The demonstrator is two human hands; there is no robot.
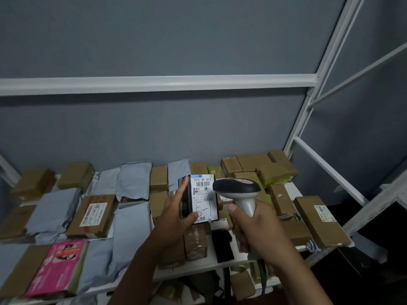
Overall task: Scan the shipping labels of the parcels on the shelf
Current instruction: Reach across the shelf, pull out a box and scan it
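A small dark parcel [199,199] is gripped by the left hand [178,213], label up; just beside it, a scanner [239,192] is clasped in the right hand [256,227].

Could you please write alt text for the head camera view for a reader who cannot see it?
The left hand holds up a small dark parcel, label facing the camera, while the right hand aims a handheld scanner at it. Below, a white shelf is crowded with brown boxes and grey mailers.
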